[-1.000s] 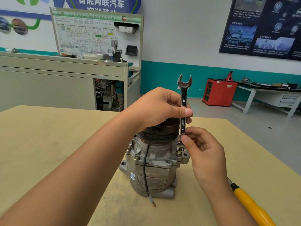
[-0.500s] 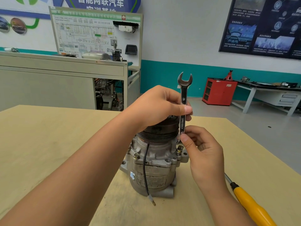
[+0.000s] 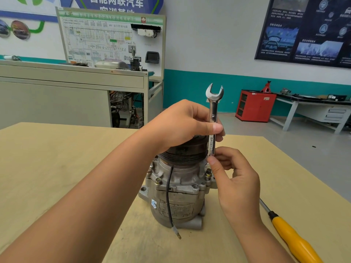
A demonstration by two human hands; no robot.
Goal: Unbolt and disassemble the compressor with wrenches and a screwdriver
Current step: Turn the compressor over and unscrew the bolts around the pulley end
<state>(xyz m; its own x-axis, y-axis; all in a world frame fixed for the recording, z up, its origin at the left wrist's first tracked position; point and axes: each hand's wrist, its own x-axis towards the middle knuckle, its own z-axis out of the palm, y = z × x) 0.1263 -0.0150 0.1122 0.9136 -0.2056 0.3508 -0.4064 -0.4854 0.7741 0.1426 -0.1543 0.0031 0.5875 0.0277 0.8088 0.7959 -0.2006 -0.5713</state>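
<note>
Compressor (image 3: 180, 202) is stood upright on pale wooden table (image 3: 47, 168). Upright open-end wrench (image 3: 213, 107) is pinched by left hand (image 3: 180, 126) above, right hand (image 3: 237, 183) below. Red cabinet (image 3: 254, 105) is seen against teal-banded wall (image 3: 190, 88).

The wrench (image 3: 213, 111) shank is stamped "12" on its upper half; further lettering runs along the lower half, too blurred to read. The wall banner (image 3: 115, 2) carries large white characters "智能网联汽车"; the line beneath is cut off by the board (image 3: 106, 38). The board shows "HV" above its wiring diagram; its green header strip and remaining print are illegible. The compressor (image 3: 184, 186) label and the dark poster (image 3: 307, 31) bear print too small to read.
</note>
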